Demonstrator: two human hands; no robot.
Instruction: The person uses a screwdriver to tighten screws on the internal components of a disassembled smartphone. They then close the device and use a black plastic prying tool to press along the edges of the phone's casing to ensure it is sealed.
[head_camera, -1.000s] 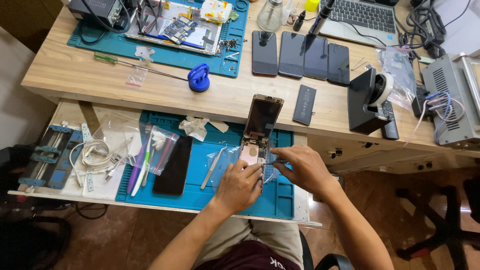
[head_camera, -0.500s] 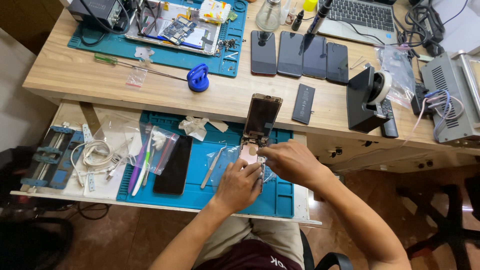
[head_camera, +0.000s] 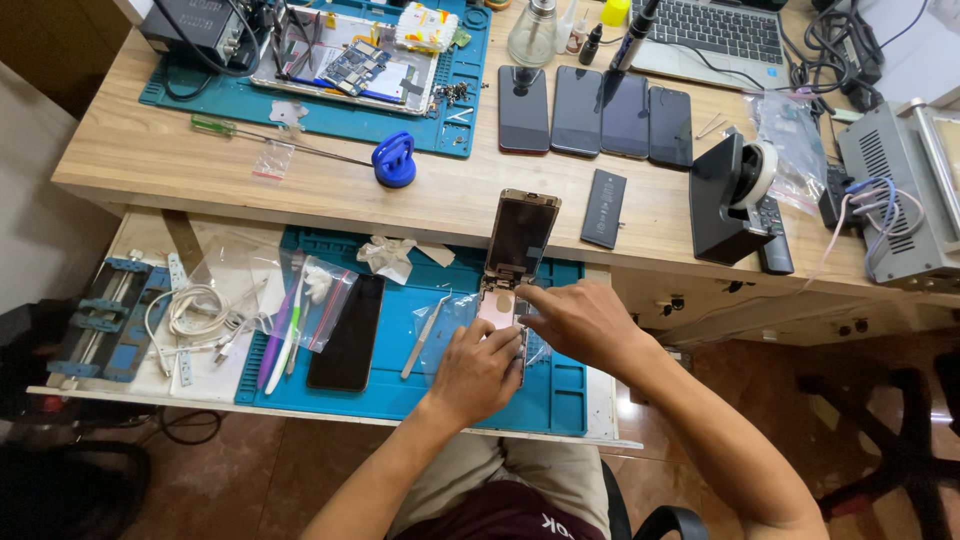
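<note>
An opened pink-backed phone (head_camera: 497, 305) lies on the blue work mat (head_camera: 420, 385) of a pull-out shelf. Its dark screen (head_camera: 520, 235) is hinged up and leans against the desk edge. My left hand (head_camera: 475, 370) grips the lower end of the phone body. My right hand (head_camera: 585, 322) lies over the phone's right side, its index fingertip touching the upper inside of the body. I see nothing held in the right hand. Metal tweezers (head_camera: 425, 335) lie on the mat just left of the phone.
On the shelf lie a black phone (head_camera: 347, 332), plastic bags with tools (head_camera: 300, 305), white cables (head_camera: 190, 315) and a blue clamp jig (head_camera: 105, 320). The desk holds several dark phones (head_camera: 600, 110), a battery (head_camera: 604, 208), a blue suction cup (head_camera: 394, 160), a black block with a tape roll (head_camera: 735, 195) and a laptop (head_camera: 715, 30).
My right hand has moved left from beside the phone onto it, with the index finger now on the inside. My left hand has kept its grip.
</note>
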